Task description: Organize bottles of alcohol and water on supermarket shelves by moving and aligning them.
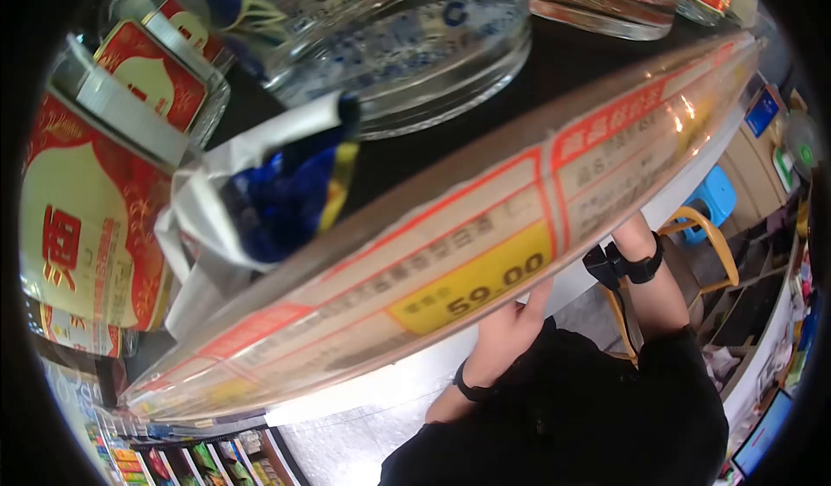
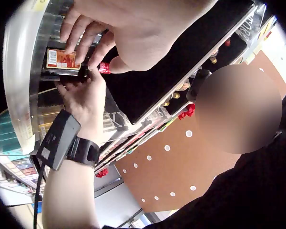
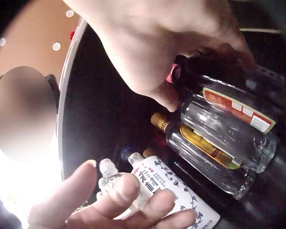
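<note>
In the left wrist view my left hand (image 2: 148,43) reaches in from the top, thumb and index finger around the red cap (image 2: 104,68) of a glass bottle. In the right wrist view the same hand grips by the bottle's neck; an orange-red label (image 3: 238,109) shows on the glass. My right hand (image 3: 119,202) is spread with loosely bent fingers, overlapping a white bottle (image 3: 176,191) with blue floral print. From the left wrist view, its fingertips lie close below the bottle's label. In the head view a shelf-edge price strip (image 1: 472,252) hides the fingers of both hands.
A gold-capped bottle (image 3: 205,148) lies beside the gripped one on the black shelf (image 3: 102,95). Large clear bottles (image 1: 407,45) and red-labelled bottles (image 1: 95,218) stand above the price strip. A chair (image 1: 718,252) and a blue stool (image 1: 714,196) are behind.
</note>
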Motion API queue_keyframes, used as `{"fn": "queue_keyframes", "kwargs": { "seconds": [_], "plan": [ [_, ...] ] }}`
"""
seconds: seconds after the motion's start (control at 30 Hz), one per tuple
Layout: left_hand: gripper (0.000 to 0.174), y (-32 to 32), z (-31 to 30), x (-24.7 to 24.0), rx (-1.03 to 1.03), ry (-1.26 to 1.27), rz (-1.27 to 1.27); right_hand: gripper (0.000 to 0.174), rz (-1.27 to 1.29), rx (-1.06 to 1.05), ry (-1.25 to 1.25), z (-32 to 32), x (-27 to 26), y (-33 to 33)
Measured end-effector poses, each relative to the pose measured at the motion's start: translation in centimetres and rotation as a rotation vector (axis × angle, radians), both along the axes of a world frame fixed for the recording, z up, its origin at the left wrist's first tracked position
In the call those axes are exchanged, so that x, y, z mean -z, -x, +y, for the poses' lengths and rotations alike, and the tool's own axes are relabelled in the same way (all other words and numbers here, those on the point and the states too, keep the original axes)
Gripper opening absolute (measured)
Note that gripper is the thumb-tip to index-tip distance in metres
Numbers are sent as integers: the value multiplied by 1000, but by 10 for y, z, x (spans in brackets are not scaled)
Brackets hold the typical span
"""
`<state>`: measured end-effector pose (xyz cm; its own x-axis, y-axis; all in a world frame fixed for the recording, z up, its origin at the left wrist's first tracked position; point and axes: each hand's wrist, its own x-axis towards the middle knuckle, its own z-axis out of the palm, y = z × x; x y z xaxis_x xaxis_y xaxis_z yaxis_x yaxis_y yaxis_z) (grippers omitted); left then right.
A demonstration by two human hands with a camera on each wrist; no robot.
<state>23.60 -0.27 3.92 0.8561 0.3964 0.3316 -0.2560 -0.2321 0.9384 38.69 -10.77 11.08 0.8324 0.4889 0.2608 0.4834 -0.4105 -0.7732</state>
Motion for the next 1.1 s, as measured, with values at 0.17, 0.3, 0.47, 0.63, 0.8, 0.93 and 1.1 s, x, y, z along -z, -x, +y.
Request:
{"fn": "queue_keyframes", "kwargs": {
  "seconds": [0.17, 0.3, 0.47, 0.63, 0.8, 0.93, 1.1],
  "plan": [
    [17, 1, 6, 2, -15, -25, -30, 31, -174, -43, -325, 28, 85, -59],
    [17, 5, 11, 3, 11, 35, 17, 25, -75, 91, -588, 38, 79, -35],
    [19, 2, 13, 6, 45, -106, -36, 29, -247, 213, -719, 18, 50, 16],
    [28, 15, 0, 5, -1, -118, -60, 33, -134, 95, -811, -16, 27, 67],
    [59, 44, -17, 23, 170, 136, -42, 37, -167, -16, -849, -46, 30, 132],
    [58, 91, -29, 32, 354, 417, 14, 38, -126, -4, -823, -63, 42, 197],
    [58, 159, -46, 44, 355, 424, 144, 38, -72, 43, -836, -75, 60, 267]
  ]
}}
